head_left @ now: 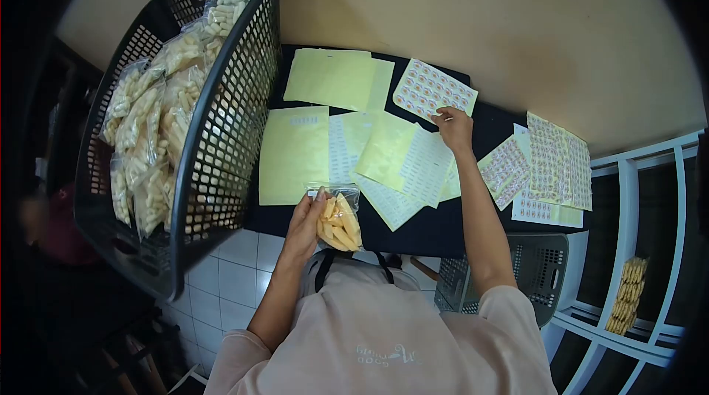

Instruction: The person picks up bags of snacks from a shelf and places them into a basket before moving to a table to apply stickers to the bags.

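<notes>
My left hand (301, 226) is closed around the left edge of a clear zip bag (340, 222) filled with yellow stick-shaped snacks, held upright at the table's front edge. Farther back, my right hand (453, 129) pinches its fingertips together over the lower edge of a sticker sheet (432, 90) with rows of round red-and-white stickers. A small pale bit shows at those fingertips, too small to name. Between the hands lie overlapping printed label sheets (425, 166) and a yellow backing sheet (294, 158).
A large dark plastic basket (229, 110) full of bagged pale snacks (159, 118) stands on the left. More sticker sheets (554, 158) lie on the right of the black-covered table (491, 123). Below sits a grey crate (535, 269); a white-framed rack (624, 232) is at far right.
</notes>
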